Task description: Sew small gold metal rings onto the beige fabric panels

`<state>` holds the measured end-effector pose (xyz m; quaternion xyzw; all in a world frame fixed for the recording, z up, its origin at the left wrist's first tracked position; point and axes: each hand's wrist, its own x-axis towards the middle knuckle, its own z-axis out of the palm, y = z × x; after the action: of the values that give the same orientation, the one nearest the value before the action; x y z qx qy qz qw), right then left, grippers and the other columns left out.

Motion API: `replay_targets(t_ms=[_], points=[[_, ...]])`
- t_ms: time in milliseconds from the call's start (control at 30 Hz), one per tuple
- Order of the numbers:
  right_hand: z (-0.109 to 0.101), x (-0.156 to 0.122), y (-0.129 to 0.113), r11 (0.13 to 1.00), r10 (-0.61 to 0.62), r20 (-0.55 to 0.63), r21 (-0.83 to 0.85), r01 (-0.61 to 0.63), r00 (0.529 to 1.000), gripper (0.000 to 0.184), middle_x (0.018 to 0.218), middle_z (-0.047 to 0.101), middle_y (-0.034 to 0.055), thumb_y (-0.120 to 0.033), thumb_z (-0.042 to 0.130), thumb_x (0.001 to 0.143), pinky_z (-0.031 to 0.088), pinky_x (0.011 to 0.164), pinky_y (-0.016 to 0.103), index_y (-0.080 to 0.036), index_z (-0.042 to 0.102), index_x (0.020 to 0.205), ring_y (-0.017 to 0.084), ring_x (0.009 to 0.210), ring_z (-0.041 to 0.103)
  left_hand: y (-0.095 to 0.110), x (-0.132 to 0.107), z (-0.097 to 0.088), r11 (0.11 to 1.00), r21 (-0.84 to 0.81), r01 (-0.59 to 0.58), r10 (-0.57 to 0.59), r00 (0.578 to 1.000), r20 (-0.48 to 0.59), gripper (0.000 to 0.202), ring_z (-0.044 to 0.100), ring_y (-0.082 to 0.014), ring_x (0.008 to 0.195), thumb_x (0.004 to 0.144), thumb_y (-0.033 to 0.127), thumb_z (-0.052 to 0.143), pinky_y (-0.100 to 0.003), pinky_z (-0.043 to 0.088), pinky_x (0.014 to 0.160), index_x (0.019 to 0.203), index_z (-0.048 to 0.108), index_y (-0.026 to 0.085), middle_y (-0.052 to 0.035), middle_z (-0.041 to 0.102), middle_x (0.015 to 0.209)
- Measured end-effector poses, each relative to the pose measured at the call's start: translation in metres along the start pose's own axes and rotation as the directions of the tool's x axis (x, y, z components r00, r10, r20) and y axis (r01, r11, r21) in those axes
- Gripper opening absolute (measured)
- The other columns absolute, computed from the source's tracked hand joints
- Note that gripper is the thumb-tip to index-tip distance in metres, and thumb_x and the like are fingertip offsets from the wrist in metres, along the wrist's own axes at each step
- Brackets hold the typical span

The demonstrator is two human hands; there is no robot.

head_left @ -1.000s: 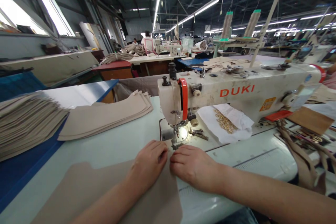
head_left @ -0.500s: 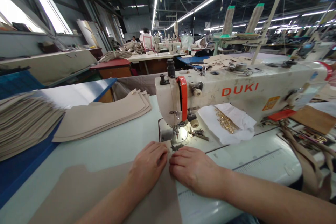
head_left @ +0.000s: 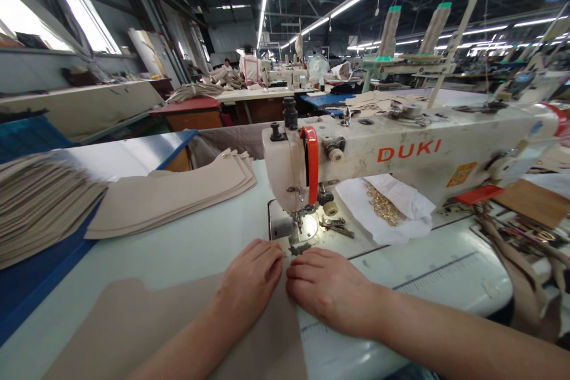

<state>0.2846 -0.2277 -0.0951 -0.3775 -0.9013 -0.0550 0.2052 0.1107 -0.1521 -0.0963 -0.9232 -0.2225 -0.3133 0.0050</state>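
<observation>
A beige cut piece (head_left: 146,323) lies flat on the pale sewing table (head_left: 187,246) in front of me. My left hand (head_left: 252,282) rests on its far right corner, fingers curled and pressed down. Close beside it my right hand (head_left: 327,288) pinches the same edge with bent fingers. Both hands sit just before the needle and presser foot (head_left: 299,231) of the white DUKI sewing machine (head_left: 401,151). What lies under the fingertips is hidden.
A fan of beige pieces (head_left: 173,193) lies at the table's far left, a taller stack (head_left: 40,205) on a blue surface beyond. White cloth with gold rings (head_left: 385,208) sits under the machine arm. Brown straps (head_left: 516,261) hang at right. Other workstations and a person (head_left: 250,65) are far behind.
Both hands stay at the fabric's corner by the presser foot, almost unmoved. Only the view has shifted slightly.
</observation>
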Motion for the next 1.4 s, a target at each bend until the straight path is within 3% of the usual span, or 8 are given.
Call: replay_targets(t_ms=[367,733,1000,1400], points=[[0.004,-0.001,0.001,1.000,-0.002,-0.024,-0.002,0.002,1.000,0.016,0.087,0.063,0.0045,-0.019,0.047,0.092,0.041,0.086,0.030,-0.015,0.059,0.083,0.016,0.086,0.054,0.000,0.001,0.002,1.000,-0.010,-0.026,0.026,0.999,-0.039,0.020,0.058,-0.0158,0.072,0.088,0.013,0.042,-0.028,0.050,0.069,0.075,0.057,0.017,-0.0030,0.064,0.074],[0.001,0.004,0.000,0.995,0.018,-0.057,-0.094,-0.023,0.998,0.015,0.087,0.062,0.0057,-0.018,0.048,0.091,0.040,0.088,0.032,-0.014,0.060,0.083,0.018,0.087,0.052,-0.001,0.000,-0.001,0.999,-0.048,-0.001,0.001,1.000,0.002,0.020,0.058,-0.0156,0.071,0.088,0.013,0.043,-0.028,0.050,0.069,0.076,0.059,0.017,-0.0030,0.065,0.075],[-0.001,0.014,0.003,0.986,0.008,0.031,-0.166,-0.002,0.999,0.008,0.090,0.061,0.0064,-0.015,0.052,0.089,0.041,0.087,0.034,-0.012,0.060,0.088,0.020,0.088,0.052,0.000,-0.003,-0.005,0.996,-0.092,0.009,-0.008,1.000,0.012,0.021,0.061,-0.0159,0.074,0.089,0.014,0.043,-0.028,0.053,0.070,0.081,0.062,0.017,-0.0043,0.068,0.078],[0.004,0.014,0.003,0.986,0.039,0.058,-0.166,-0.028,0.998,0.004,0.091,0.062,0.0066,-0.015,0.057,0.086,0.042,0.087,0.034,-0.012,0.060,0.087,0.020,0.089,0.053,0.002,-0.007,-0.008,0.995,-0.096,0.008,-0.010,1.000,-0.024,0.025,0.063,-0.0155,0.078,0.091,0.018,0.042,-0.028,0.055,0.073,0.085,0.066,0.017,-0.0050,0.070,0.083]])
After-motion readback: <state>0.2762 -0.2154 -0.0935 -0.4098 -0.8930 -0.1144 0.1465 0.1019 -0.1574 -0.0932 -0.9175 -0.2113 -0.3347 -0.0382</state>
